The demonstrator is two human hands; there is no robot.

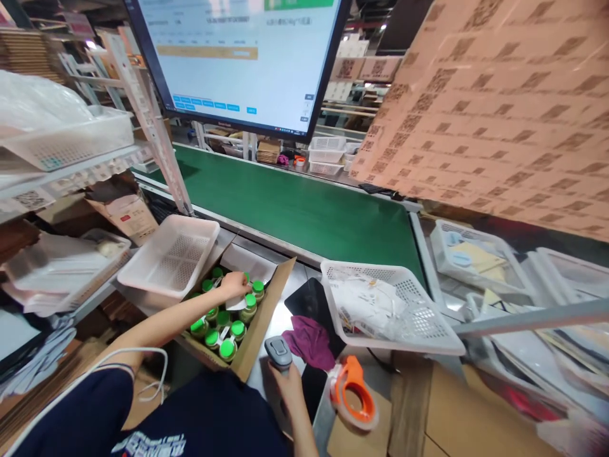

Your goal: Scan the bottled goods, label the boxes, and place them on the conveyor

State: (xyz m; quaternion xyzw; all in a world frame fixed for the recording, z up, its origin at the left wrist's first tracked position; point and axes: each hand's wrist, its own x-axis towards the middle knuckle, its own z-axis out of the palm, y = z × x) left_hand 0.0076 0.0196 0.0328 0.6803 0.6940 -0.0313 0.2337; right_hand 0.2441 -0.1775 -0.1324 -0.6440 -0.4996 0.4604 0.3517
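Note:
An open cardboard box [263,324] holds several glass jars [227,349] with green lids, set close together. Over the far part of the jars is my left hand [233,287], its fingers curled inward. A white piece [236,303] shows just under that hand, and whatever the fingers grip is hidden. My right hand [287,381] is wrapped around a grey handheld barcode scanner [278,353], to the right of the box. Beside the scanner lies a crumpled purple cloth [311,339].
An orange tape dispenser [354,393] lies at the front right. A white basket [419,339] holds plastic-wrapped items; another white basket [166,260] stands left of the box. Behind runs a green conveyor belt [285,203], under a monitor [238,70]. Shelving [109,158] borders the left.

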